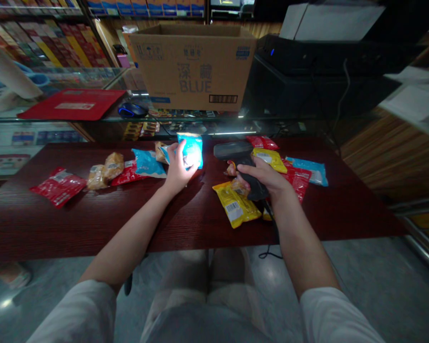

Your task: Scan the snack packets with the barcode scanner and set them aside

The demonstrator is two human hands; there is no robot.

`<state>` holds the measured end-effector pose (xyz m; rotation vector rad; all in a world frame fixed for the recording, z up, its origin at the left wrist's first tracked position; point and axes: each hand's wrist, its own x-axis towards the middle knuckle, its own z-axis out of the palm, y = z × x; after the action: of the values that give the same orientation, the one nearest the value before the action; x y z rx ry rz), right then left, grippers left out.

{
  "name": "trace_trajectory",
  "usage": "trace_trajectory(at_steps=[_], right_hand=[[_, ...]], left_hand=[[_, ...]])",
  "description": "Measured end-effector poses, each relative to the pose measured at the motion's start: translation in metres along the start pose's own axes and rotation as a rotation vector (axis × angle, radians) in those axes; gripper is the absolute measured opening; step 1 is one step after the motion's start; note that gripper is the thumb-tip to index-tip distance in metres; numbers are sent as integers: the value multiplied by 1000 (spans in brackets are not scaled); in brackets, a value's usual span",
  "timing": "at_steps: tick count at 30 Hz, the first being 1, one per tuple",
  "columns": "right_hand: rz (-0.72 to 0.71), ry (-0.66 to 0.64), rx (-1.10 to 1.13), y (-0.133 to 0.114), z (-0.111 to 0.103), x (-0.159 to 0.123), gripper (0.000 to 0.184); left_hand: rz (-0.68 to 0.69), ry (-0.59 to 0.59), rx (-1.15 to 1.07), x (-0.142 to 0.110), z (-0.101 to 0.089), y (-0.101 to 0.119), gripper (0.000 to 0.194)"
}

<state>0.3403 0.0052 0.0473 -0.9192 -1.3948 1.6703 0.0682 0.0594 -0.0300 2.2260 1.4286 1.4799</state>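
My left hand (179,171) grips a blue snack packet (195,144), raised upright over the table and brightly lit. In my right hand (266,176) is a black barcode scanner (234,151), its head pointing left toward that packet. Left of my left hand lie another blue packet (148,163), a red packet (59,186) and clear-wrapped brown snacks (97,176). Beneath and around the scanner are a yellow packet (236,205) with a barcode, a second yellow packet (270,159), red packets (300,181) and a blue packet (309,170).
Behind the dark red wooden table (186,224) is a glass counter with a large cardboard box (196,66), a computer mouse (132,110) and a red mat (75,105). Black equipment (329,57) stands at the back right. The scanner's cable (272,224) hangs over the front edge.
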Motion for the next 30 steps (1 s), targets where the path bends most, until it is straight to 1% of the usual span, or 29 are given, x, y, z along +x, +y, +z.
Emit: trace_trajectory(at_steps=[6, 9, 11, 13, 15, 17, 18, 20, 22, 24, 26, 27, 29, 30], right_hand=[[-55, 84, 40, -1, 0, -6, 42], [-87, 124, 71, -3, -1, -11, 40], [-112, 142, 86, -4, -2, -15, 38], [-139, 161, 94, -5, -4, -17, 38], [-159, 188, 96, -7, -7, -19, 39], [-178, 216, 100, -9, -9, -21, 40], [-187, 229, 103, -10, -9, -23, 41], [-205, 260, 104, -12, -10, -30, 44], [-207, 299, 92, -12, -9, -41, 45], [-191, 340, 67, -9, -7, -56, 45], [-168, 371, 44, -4, -5, -70, 44], [-156, 381, 36, -1, -5, -76, 44], [-140, 399, 33, 7, -6, -86, 45], [-135, 406, 37, 11, -6, -90, 45]], left_hand=[[-105, 60, 169, 7, -23, 15, 79], [-197, 110, 262, 12, -36, 16, 83], [-276, 116, 321, 14, -42, 15, 86], [-324, 124, 374, 15, -48, 16, 87], [-307, 149, 409, 15, -52, 18, 83], [-232, 139, 416, 16, -54, 21, 73], [-179, 104, 408, 16, -53, 23, 67], [-61, -23, 364, 13, -46, 29, 56], [70, -191, 271, 6, -35, 38, 47], [198, -370, 132, -6, -19, 51, 46], [267, -526, -2, -18, -4, 65, 59], [266, -578, -38, -24, 3, 71, 70], [210, -659, -34, -33, 13, 80, 93], [169, -687, -7, -35, 16, 82, 101]])
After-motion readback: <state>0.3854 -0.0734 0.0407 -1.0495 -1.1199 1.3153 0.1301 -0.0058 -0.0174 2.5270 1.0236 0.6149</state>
